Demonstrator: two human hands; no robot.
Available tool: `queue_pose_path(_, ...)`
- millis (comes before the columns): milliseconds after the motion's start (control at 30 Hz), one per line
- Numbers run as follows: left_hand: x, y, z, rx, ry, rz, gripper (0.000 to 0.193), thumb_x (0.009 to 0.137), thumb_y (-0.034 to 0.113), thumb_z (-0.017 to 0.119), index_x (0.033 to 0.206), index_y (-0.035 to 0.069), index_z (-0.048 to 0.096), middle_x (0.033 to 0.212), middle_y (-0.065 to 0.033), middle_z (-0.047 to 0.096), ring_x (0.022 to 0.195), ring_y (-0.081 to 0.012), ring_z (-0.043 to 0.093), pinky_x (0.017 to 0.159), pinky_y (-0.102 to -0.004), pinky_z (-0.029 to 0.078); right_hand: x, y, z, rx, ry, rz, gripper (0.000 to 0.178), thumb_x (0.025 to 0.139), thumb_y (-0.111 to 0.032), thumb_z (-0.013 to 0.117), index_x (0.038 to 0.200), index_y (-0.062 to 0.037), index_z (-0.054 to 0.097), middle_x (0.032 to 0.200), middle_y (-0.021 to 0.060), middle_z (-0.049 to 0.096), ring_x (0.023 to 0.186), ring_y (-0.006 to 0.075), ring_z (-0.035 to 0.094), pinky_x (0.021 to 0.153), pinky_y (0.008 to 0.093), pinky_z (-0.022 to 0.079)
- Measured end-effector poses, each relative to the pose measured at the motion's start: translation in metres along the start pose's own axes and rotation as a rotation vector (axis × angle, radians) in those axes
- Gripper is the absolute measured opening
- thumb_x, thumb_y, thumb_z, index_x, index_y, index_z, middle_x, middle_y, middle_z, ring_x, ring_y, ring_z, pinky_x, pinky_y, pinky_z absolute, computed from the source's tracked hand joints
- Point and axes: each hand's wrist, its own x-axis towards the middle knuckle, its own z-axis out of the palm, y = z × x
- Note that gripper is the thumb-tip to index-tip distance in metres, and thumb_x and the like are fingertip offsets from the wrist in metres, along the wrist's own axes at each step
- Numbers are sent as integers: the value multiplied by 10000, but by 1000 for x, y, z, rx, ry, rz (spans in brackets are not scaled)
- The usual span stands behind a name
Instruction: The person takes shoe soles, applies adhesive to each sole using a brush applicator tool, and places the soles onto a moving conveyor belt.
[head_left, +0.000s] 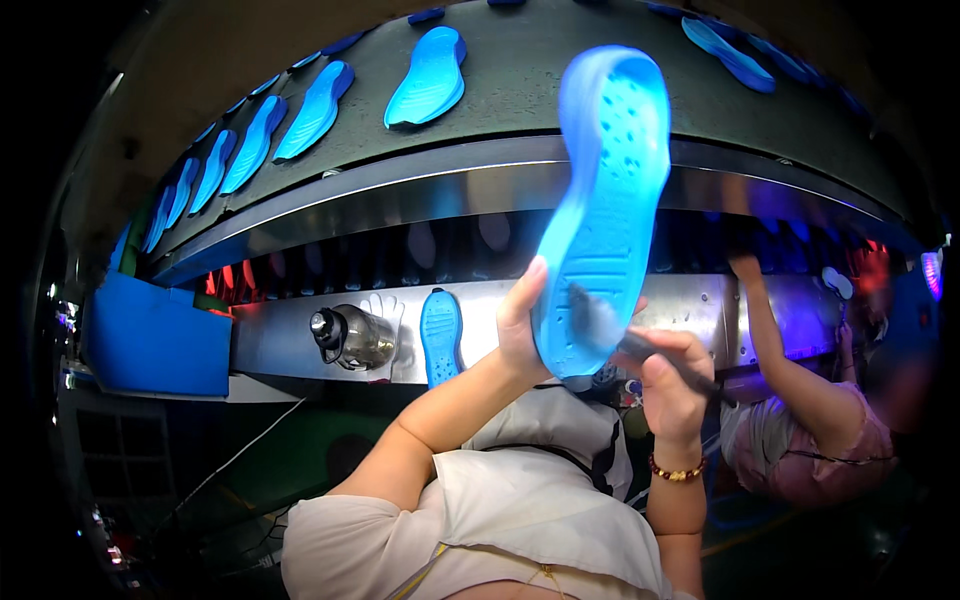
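Observation:
A bright blue shoe sole [612,215] stands nearly upright in front of me, its ribbed and dimpled inner face toward me. My left hand [522,325] grips its lower left edge. In my right hand [675,390] is a brush [690,370] with a dark handle. Its pale, blurred bristles lie over the lower end of the sole and appear to touch it. A second blue sole [440,330] rests on the metal ledge [480,300], left of my left hand.
Several blue soles [318,110] lie along the dark conveyor belt [520,100] behind a metal rail [420,190]. A dark-lidded bottle [360,338] and a white glove [388,305] are on the ledge. At far left stands a blue box [160,335]. A co-worker [810,420] reaches forward at right.

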Motion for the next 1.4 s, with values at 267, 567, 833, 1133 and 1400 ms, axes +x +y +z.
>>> queue_pose_path(267,12,3,-22,-259,3,6,462,858,318,433,1158,-31,469,1069,-187,573,927,-279,591,852,-407,459,7,-17,5,-563,-245,-169,202,677,42,638,875,58,605,912,189,624,862,240,612,793,311,466)
queue_pose_path(567,23,11,-22,-131,9,-95,494,835,318,450,1188,-28,430,1071,-180,559,921,-259,587,821,-368,475,30,-50,-3,-919,-623,-316,224,636,31,650,859,23,624,861,162,640,798,255,634,735,319,495)
queue_pose_path(833,36,19,-30,-271,32,-402,462,843,309,452,1127,-52,502,1075,-216,565,934,-302,588,854,-413,457,15,-48,13,-893,-791,-245,206,639,-26,686,833,-46,621,839,109,642,804,247,627,706,320,485)
queue_pose_path(1133,30,29,-6,452,243,-873,469,724,271,653,1071,-30,558,1001,-181,576,871,-219,570,775,-330,455,24,-70,-12,-1168,-936,-85,184,696,-41,657,875,-75,640,913,98,648,790,224,640,702,283,514)
queue_pose_path(1400,27,28,-19,650,185,-1059,549,766,377,594,1154,-3,509,1062,-185,548,882,-221,568,741,-314,469,28,-70,-35,-1203,-960,-3,174,691,-11,662,863,-19,631,917,123,644,852,245,631,751,309,504)
